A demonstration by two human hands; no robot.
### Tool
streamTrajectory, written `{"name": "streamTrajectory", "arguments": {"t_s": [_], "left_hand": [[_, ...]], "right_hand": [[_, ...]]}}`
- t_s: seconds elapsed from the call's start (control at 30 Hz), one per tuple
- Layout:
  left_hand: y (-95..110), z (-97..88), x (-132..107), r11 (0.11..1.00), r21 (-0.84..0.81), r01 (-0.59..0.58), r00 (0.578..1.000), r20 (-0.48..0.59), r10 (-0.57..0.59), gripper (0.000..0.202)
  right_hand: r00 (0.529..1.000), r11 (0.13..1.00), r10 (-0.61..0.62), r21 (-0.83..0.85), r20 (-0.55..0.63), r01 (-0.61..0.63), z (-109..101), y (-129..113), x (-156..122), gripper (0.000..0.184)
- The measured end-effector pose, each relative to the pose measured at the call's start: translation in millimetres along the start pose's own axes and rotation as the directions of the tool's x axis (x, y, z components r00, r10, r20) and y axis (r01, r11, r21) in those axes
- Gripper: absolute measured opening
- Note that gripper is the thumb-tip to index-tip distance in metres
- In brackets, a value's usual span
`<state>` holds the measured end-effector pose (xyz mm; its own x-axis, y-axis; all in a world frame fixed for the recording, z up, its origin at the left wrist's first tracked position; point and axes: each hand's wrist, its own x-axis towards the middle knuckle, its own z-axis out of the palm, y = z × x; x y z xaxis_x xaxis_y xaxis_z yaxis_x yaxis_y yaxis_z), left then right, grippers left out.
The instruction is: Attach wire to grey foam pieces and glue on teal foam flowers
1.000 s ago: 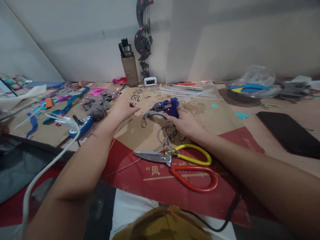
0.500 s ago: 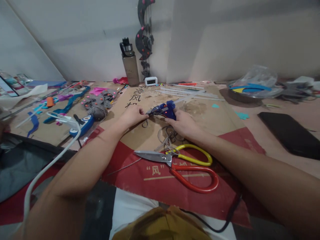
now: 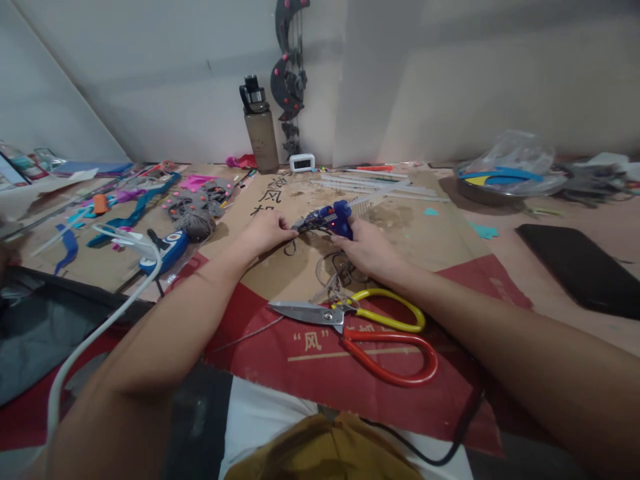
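Note:
My right hand (image 3: 367, 247) is wrapped round a blue hot glue gun (image 3: 341, 220) with a clear glue stick in its back end. The gun's nozzle points left, close to the fingertips of my left hand (image 3: 273, 233). Those fingers are pinched together at a small dark piece with a loop of grey yarn (image 3: 290, 248) hanging below; its exact shape is hidden. Just under my hands lies a tangle of grey yarn (image 3: 340, 273). Nearer to me rest large scissors (image 3: 330, 316) with one yellow and one red handle, blades pointing left.
A brown bottle (image 3: 261, 140) and a small white clock (image 3: 302, 163) stand by the wall. Clear glue sticks (image 3: 380, 187) lie behind my hands. A black phone (image 3: 575, 267) and a bowl (image 3: 493, 190) are at right. A white cable (image 3: 120, 307) crosses at left, near a ball of grey yarn (image 3: 197, 225).
Almost nothing differs. Both hands and the glue gun hold nearly the same place; a white sheet at the far left has shifted slightly.

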<state>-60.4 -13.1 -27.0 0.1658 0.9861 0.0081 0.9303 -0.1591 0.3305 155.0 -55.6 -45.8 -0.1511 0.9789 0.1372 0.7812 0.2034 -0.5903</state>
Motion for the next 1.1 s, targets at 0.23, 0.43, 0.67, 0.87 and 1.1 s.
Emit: {"name": "streamTrajectory", "arguments": {"t_s": [0.23,0.43,0.67,0.87,1.1], "left_hand": [[0,0.4,0,1.0,0.011,0.005,1.0,-0.002,-0.005,0.024],[0,0.6,-1,1.0,0.004,0.002,1.0,0.001,-0.002,0.026],[0,0.8,-2,0.999,0.043,-0.022,1.0,-0.014,0.023,0.026],[-2,0.0,-1,0.999,0.036,-0.041,0.999,-0.026,0.042,0.026],[0,-6.7,-6,0.999,-0.017,-0.035,0.999,0.025,0.035,0.042]], "right_hand": [[1.0,0.999,-0.017,0.032,0.008,0.016,0,0,1,0.037],[0.999,0.996,0.028,0.081,-0.018,-0.027,-7,0,0,0.039],[0.986,0.969,0.141,0.219,-0.091,-0.118,-36,1,1,0.028],[0.973,0.967,0.198,0.188,-0.121,-0.174,-45,21,14,0.032],[0.921,0.924,0.358,0.198,-0.154,-0.326,-55,42,18,0.032]]}}
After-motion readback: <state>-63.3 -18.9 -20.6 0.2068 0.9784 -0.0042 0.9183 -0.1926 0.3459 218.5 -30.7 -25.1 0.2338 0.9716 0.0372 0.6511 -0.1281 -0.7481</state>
